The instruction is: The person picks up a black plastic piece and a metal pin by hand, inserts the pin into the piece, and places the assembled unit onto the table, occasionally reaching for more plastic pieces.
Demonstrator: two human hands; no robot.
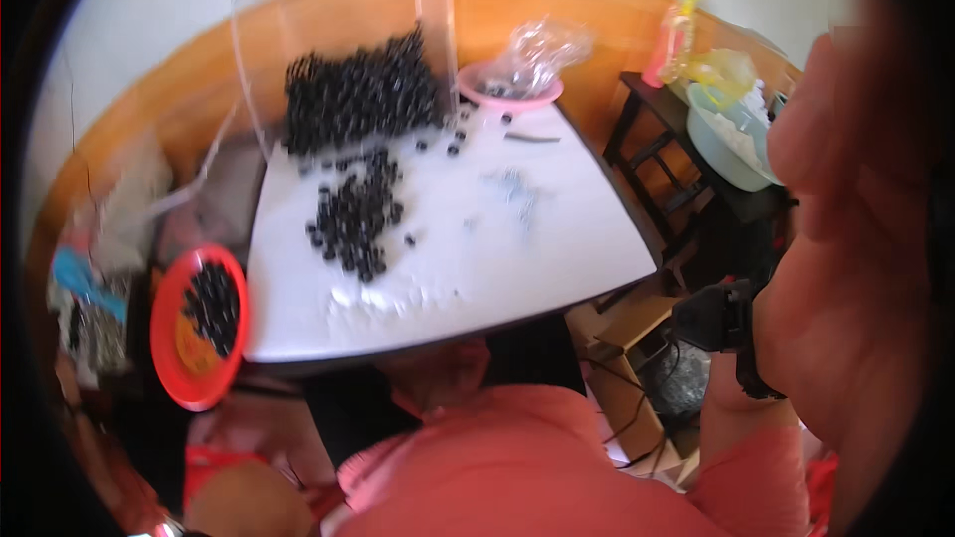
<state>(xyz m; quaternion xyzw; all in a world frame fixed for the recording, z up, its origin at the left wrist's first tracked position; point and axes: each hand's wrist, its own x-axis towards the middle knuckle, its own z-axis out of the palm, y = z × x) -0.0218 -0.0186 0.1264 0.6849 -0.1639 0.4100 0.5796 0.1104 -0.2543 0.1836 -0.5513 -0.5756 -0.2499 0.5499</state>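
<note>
The right hand (841,209) loomed close, grip unclear; the left was out of sight. Loose black pieces (358,214) wanted gentle handling.

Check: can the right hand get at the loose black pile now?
Probably yes: the right hand is off to the right, close up, but nothing visible covers the loose black pile on the white tabletop.

Wall (169,10): white
Table (587,239): white top, dark edge
Wood panel (617,35): orange-brown, behind the table
Bench (655,107): dark, right of table
</note>
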